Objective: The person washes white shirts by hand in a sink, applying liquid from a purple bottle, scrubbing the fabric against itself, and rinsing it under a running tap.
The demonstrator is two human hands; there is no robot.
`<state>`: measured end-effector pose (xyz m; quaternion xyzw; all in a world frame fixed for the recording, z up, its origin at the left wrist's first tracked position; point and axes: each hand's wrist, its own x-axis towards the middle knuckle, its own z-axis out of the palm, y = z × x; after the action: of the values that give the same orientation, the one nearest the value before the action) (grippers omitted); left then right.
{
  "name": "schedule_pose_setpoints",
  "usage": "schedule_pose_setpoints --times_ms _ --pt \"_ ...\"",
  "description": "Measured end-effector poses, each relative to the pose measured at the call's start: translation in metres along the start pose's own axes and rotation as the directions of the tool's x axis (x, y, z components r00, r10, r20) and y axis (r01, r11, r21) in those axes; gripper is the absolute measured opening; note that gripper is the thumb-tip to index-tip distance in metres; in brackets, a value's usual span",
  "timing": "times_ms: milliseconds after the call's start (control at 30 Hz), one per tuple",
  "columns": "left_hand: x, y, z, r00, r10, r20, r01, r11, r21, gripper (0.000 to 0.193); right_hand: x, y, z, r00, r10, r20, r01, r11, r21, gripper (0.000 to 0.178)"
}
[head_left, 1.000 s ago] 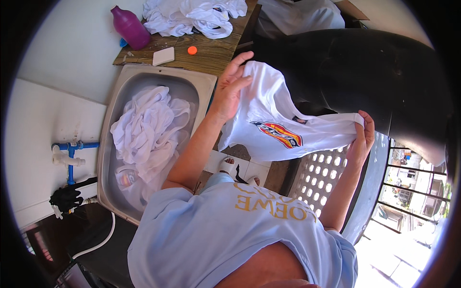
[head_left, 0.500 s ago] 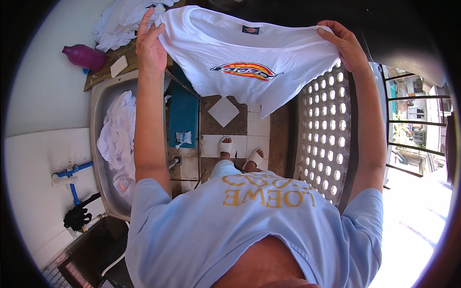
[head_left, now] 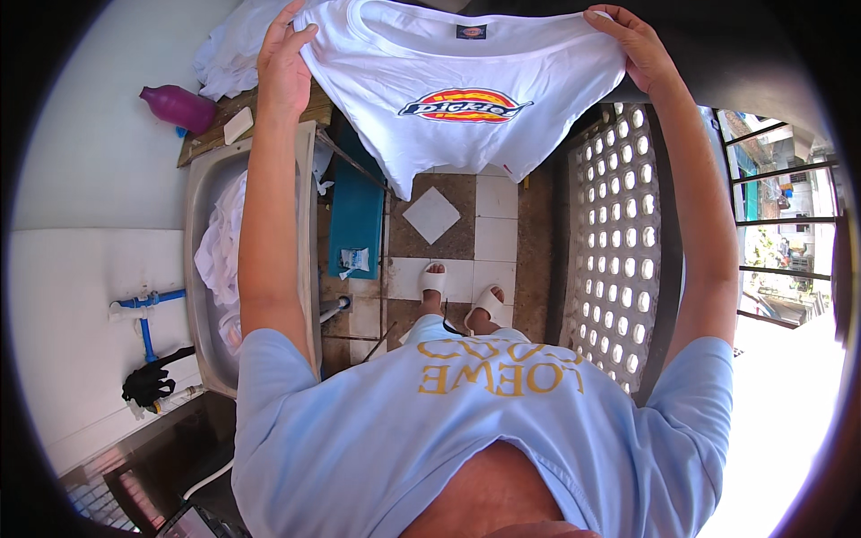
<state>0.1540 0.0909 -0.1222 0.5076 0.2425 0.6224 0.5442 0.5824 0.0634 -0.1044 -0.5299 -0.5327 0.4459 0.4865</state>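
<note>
A white T-shirt (head_left: pixel 368 85) with a red, yellow and dark printed emblem on its chest hangs spread out in front of me. My left hand (head_left: pixel 285 63) grips it at the left shoulder. At the opposite shoulder, the fingers of my right hand (head_left: pixel 635 49) pinch the cloth. Both arms are stretched far forward and raised. The neckline and its dark label lie between the hands, and the lower part of the shirt drops away in folds over the floor.
On the left a sink (head_left: pixel 309 260) holds wet white clothes (head_left: pixel 220 233). Past it a wooden board (head_left: pixel 314 106) bears a purple bottle (head_left: pixel 179 106), a white bar (head_left: pixel 239 125) and more white cloth (head_left: pixel 229 54). A perforated block wall (head_left: pixel 619 242) stands on the right, near a barred window (head_left: pixel 789 220).
Both hands have moved a little farther away with the T-shirt. Its chest now faces me flatter and its lower folds have swung. My view has shifted slightly left.
</note>
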Motion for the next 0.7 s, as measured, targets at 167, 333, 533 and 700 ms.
schedule_pose_setpoints --times_ms 167,333,533,700 --pt "-0.005 0.013 -0.002 0.998 0.0 0.07 -0.006 0.996 0.086 0.05 0.002 -0.01 0.003 0.999 -0.037 0.013 0.037 0.999 -0.01 0.034" --pt "-0.048 0.024 0.033 0.991 0.023 0.132 -0.03 0.998 0.054 0.043 0.01 -0.003 0.013 0.998 -0.043 -0.055 0.05 0.992 0.115 0.032" --pt "-0.157 -0.025 0.111 0.864 0.297 0.406 -0.49 0.68 0.546 0.046 0.027 0.009 0.043 0.997 -0.056 0.053 0.046 0.982 0.181 0.026" --pt "-0.234 -0.081 0.167 0.844 0.321 0.43 -0.529 0.633 0.566 0.044 0.054 0.009 0.074 0.98 -0.054 0.192 0.019 0.984 0.178 0.026"
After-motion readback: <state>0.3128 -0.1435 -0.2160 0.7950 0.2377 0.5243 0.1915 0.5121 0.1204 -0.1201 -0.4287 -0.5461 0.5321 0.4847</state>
